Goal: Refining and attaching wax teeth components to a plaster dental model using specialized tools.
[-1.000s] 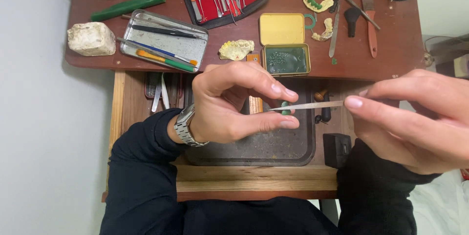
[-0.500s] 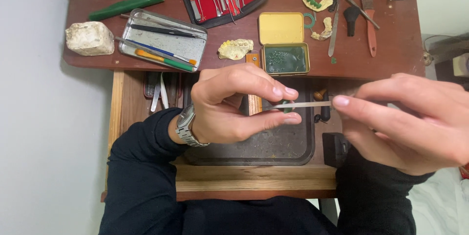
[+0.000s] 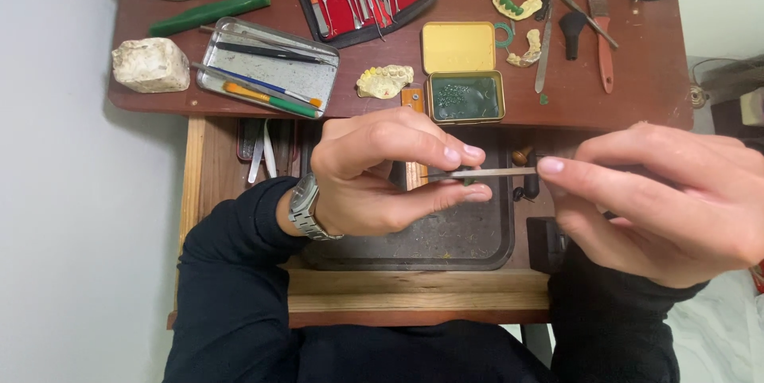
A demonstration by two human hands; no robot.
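Your right hand point(image 3: 668, 208) slid the thin metal tool point(image 3: 497, 172) leftward vs a sec ago, so you're prob mid-stroke. Left hand point(image 3: 390, 172) pinches smth tiny at its tip, right grips the handle, both over the dark tray point(image 3: 446, 244) by the surface's front edge.

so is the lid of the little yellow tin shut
No, the yellow tin lies open on the desk, its lid folded back flat and dark green material showing in the lower half.
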